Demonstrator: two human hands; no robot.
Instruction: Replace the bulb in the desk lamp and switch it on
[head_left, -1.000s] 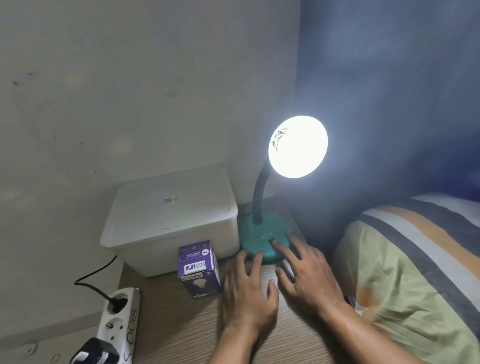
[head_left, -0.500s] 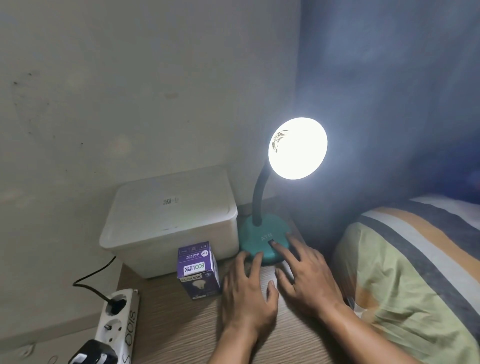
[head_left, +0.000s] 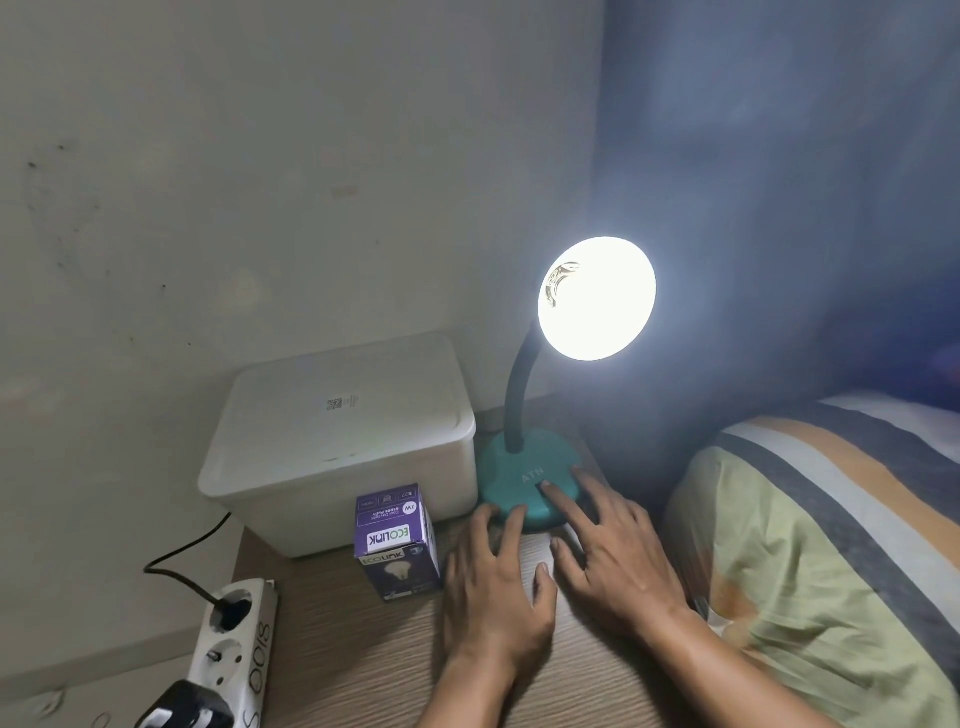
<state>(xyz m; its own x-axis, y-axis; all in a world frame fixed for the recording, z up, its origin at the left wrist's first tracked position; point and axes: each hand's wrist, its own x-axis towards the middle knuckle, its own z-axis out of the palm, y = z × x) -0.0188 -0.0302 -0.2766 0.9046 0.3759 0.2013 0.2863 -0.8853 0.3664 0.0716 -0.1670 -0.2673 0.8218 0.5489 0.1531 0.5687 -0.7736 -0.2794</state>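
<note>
The desk lamp stands on a wooden table, its teal base (head_left: 511, 470) marked ATN and a dark gooseneck rising to the round head (head_left: 596, 299), which shines bright white. My right hand (head_left: 615, 556) lies spread on the table with its forefinger tip on the dark switch on the base. My left hand (head_left: 496, 582) rests flat, fingers apart, their tips touching the front rim of the base. Neither hand holds anything. A purple bulb box (head_left: 396, 540) stands upright just left of my left hand. The bulb itself is lost in the glare.
A white lidded plastic box (head_left: 337, 441) sits against the wall left of the lamp. A white power strip (head_left: 234, 644) with a black plug and cord lies at the table's left edge. A striped pillow (head_left: 831, 545) fills the right side.
Both hands stay in the same place on the table and lamp base. The lamp remains lit throughout.
</note>
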